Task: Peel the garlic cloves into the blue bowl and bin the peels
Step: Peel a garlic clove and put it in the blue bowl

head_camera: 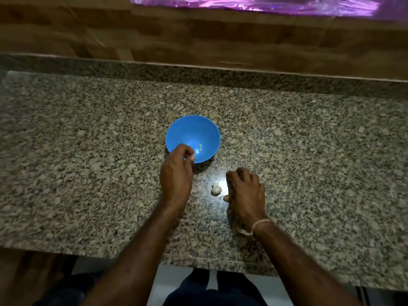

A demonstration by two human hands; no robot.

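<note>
A blue bowl (193, 133) stands on the granite counter, with a pale clove (200, 147) lying inside it. My left hand (177, 171) hovers over the bowl's near rim, its fingertips pinching something small and pale. A whitish garlic bulb (216, 189) lies on the counter between my hands. My right hand (246, 194) rests on the counter just right of the bulb, fingers curled downward; what they hold, if anything, is hidden. A small pale scrap lies by its thumb.
The speckled granite counter (88, 162) stretches wide to both sides, its front edge near my body. A wooden wall (154, 36) rises behind it, with a purple shiny strip (254, 4) at the top. No bin is in view.
</note>
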